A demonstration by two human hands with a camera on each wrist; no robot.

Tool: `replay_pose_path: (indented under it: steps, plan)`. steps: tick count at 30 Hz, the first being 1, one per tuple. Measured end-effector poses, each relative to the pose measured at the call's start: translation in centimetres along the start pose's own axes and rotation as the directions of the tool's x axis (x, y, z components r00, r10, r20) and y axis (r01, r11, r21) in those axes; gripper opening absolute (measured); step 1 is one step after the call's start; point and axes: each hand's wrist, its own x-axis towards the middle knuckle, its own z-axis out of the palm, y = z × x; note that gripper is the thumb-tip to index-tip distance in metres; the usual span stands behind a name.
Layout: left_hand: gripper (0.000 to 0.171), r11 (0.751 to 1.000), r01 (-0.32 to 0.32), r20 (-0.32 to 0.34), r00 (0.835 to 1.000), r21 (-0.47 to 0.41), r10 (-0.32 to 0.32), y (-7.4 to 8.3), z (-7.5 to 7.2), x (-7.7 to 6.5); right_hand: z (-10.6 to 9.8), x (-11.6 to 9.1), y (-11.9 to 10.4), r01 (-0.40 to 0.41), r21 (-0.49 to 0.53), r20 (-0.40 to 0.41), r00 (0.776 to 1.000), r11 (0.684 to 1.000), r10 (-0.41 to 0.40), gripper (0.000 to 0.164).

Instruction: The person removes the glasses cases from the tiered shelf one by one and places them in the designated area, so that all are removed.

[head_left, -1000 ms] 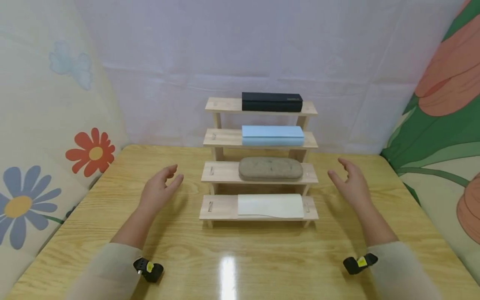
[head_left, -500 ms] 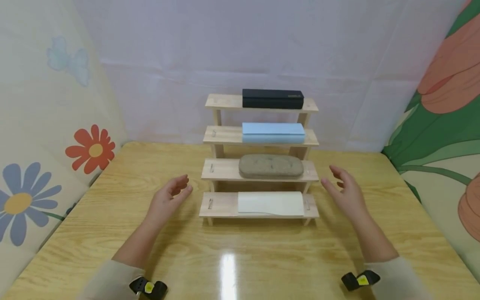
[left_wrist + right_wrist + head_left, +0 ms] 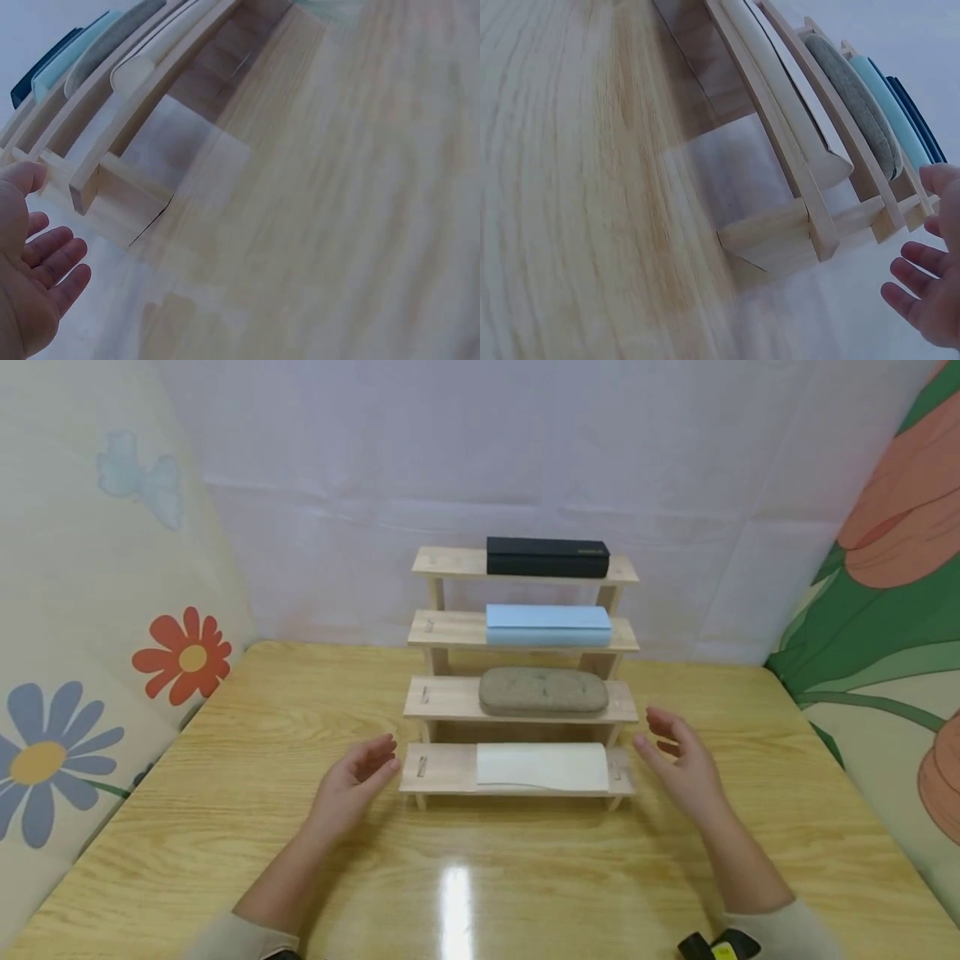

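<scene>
A stepped wooden rack (image 3: 438, 768) with several tiers stands on the table. On its tiers, top to bottom, lie a black glasses case (image 3: 547, 558), a light blue case (image 3: 548, 625), a grey-brown fabric case (image 3: 543, 691) and a white case (image 3: 542, 767). My left hand (image 3: 352, 785) is beside the bottom tier's left end, fingers relaxed and holding nothing. On the other side, my right hand (image 3: 684, 768) hovers just off the right end, thumb apart from the loose fingers. In the left wrist view the left palm (image 3: 30, 277) faces the rack's end.
The wood-grain table (image 3: 375, 877) spreads around the rack. Behind it hangs a white cloth backdrop (image 3: 337, 460). Floral panels stand at the left (image 3: 67, 635) and right (image 3: 892, 635). Dark wrist devices show at the sleeves, one at the right cuff (image 3: 720, 947).
Both hands have come inward and toward the near side, closing in on the rack's bottom tier from left and right. The rack and cases have stayed in place.
</scene>
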Motion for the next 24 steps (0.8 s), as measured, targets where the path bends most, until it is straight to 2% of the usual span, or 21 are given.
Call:
replay_pose_path:
  steps: [7, 11, 16, 19, 24]
  plan:
    - [0.045, 0.999, -0.014, -0.009, 1.000, -0.037, 0.013, -0.4, 1.1, -0.3, 0.7, -0.8, -0.4, -0.012, 0.024, 0.003, 1.000, 1.000, 0.012, 0.050]
    - [0.046, 0.999, 0.005, -0.009, 1.000, -0.046, -0.005, -0.3, 1.5, -0.5, 1.1, -1.2, -0.4, -0.017, 0.035, -0.014, 1.000, 0.999, 0.018, 0.049]
    - [0.047, 0.998, 0.013, -0.022, 1.000, -0.060, -0.014, 0.0, 1.8, -0.9, 1.5, -1.6, -0.6, 0.027, 0.080, -0.050, 0.999, 0.996, -0.023, 0.045]
    - [0.048, 0.998, 0.018, -0.032, 0.999, -0.067, -0.021, -0.1, 1.9, -1.0, 2.0, -1.7, -0.6, 0.057, 0.109, -0.043, 0.998, 0.992, -0.053, 0.043]
    - [0.049, 0.996, 0.046, -0.033, 0.998, -0.074, -0.048, -0.5, 2.1, -1.0, 2.7, -1.7, -0.4, 0.062, 0.111, 0.005, 0.998, 0.992, -0.063, 0.044]
